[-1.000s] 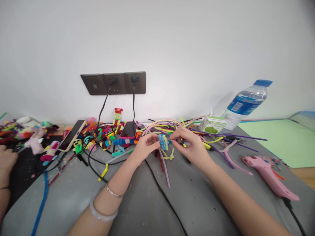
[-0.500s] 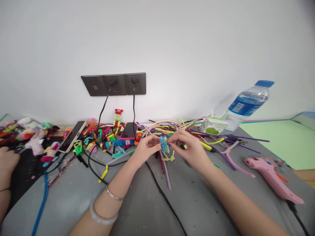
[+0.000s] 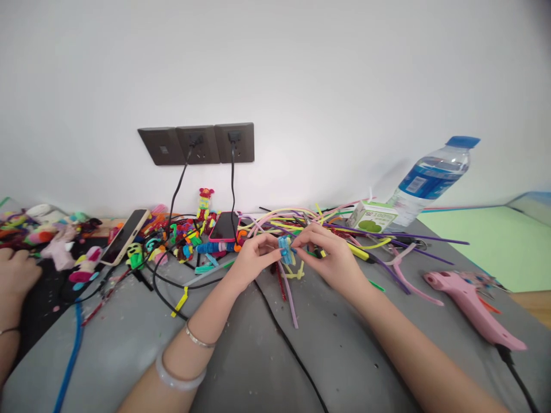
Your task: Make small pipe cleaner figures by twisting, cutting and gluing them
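Between my hands, over the middle of the grey table, is a small light-blue piece of bent pipe cleaner [image 3: 285, 250] with some pale yellow at its right side. My left hand [image 3: 256, 256] pinches its left side between thumb and fingers. From the right, my right hand [image 3: 326, 252] pinches at the piece's other edge, fingertips close together; what exactly lies between them is too small to make out. Below the hands lie pale yellow bent pipe cleaners [image 3: 295, 273] and a lilac pipe cleaner [image 3: 292, 304].
Loose pipe cleaners [image 3: 275, 217] are heaped along the wall. Several small pipe-cleaner figures [image 3: 135, 256] and two phones [image 3: 224, 226] lie left. A juice box [image 3: 372, 217], water bottle [image 3: 431, 182] and pink glue gun [image 3: 473, 307] are right. Black cables cross the table. Another person's hand [image 3: 18, 274] is far left.
My two hands stay on the blue piece, which has turned slightly between the fingers. The camera view has shifted a little. The other person's hand at far left has moved slightly right.
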A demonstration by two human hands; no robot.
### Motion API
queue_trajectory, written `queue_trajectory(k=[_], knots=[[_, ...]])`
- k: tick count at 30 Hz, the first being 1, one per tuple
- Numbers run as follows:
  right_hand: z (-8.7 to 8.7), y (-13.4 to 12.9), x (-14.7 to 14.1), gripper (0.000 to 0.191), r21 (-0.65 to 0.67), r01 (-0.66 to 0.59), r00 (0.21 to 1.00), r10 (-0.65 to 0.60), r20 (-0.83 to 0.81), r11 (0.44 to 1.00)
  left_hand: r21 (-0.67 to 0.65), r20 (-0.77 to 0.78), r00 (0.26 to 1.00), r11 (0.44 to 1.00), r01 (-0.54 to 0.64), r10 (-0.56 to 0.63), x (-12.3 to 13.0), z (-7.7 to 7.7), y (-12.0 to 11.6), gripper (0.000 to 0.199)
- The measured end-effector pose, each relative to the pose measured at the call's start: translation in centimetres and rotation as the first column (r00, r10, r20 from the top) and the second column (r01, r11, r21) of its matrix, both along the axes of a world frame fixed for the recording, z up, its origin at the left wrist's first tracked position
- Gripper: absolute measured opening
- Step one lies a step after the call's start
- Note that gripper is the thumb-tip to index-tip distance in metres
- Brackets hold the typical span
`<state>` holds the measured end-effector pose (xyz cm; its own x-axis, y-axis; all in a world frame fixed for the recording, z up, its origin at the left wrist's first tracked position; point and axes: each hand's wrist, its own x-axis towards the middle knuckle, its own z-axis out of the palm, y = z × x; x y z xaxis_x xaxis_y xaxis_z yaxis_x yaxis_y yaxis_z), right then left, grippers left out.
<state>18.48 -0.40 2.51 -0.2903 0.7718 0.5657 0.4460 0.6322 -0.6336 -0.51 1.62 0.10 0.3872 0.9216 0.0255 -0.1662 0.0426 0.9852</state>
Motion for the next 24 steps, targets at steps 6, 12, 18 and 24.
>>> queue_trajectory(k=[6,12,18,24], knots=[[0.11,-0.06,-0.06,0.012,0.004,-0.001,1.0,0.001,0.005,1.0,0.005,-0.014,1.0,1.0,-0.01,0.01,-0.03,-0.23,0.08,0.032],[-0.08,0.08,0.12,0.013,-0.002,-0.002,1.0,0.002,0.02,1.0,-0.004,-0.029,1.0,1.0,-0.006,0.005,-0.06,-0.15,0.16,0.033],[0.26,0.3,0.57,0.013,0.054,0.046,0.999,-0.046,-0.006,0.997,-0.062,-0.003,0.999,0.998,-0.033,0.033,0.09,-0.03,0.06,0.04],[0.23,0.43,0.82,0.01,0.033,-0.007,0.999,0.006,0.037,0.999,-0.097,0.039,0.996,0.992,-0.078,0.082,0.05,0.07,0.09,0.042]])
